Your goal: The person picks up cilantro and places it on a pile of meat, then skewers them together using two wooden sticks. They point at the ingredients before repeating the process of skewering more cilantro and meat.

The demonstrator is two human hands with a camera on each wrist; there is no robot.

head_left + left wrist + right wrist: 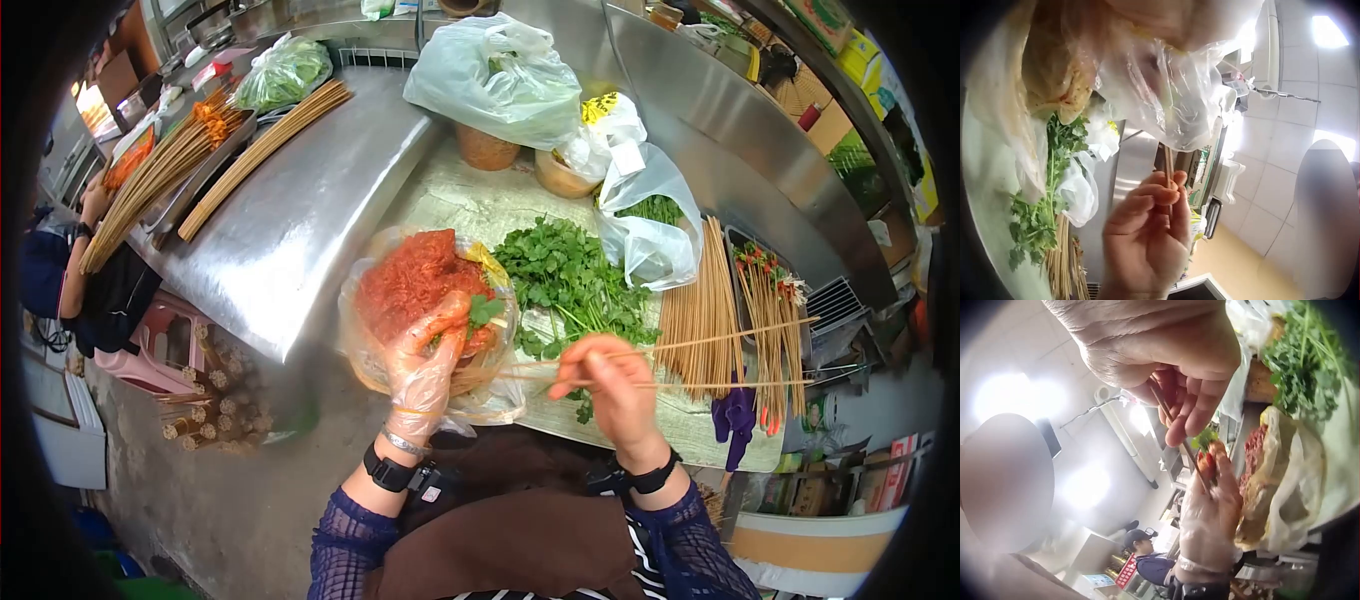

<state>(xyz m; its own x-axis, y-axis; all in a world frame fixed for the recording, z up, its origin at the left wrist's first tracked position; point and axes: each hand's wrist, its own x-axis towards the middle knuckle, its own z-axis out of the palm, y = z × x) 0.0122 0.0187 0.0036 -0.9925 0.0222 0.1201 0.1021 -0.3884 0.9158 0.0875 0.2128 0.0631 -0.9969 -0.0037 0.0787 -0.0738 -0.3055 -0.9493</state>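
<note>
My left hand (420, 360), in a clear plastic glove (1204, 519), is at the near side of a plastic-lined bowl (350, 340) heaped with red seasoned minced meat (415, 275). Its fingers grip a bit of meat with a cilantro leaf (485, 310) and red pieces (1207, 464) showing. My bare right hand (612, 390) pinches two thin wooden skewers (720, 383) to the right of the bowl. Their far ends run toward the gloved fingers, where the tips are hidden. A pile of fresh cilantro (560, 280) lies just beyond the right hand.
Many bare skewers (700, 300) and a tray of loaded skewers (765, 275) lie on the right. Plastic bags (495, 80) stand at the back. Skewer bundles (265, 155) rest on the steel counter (320, 190) at left. A person (1147, 556) is nearby.
</note>
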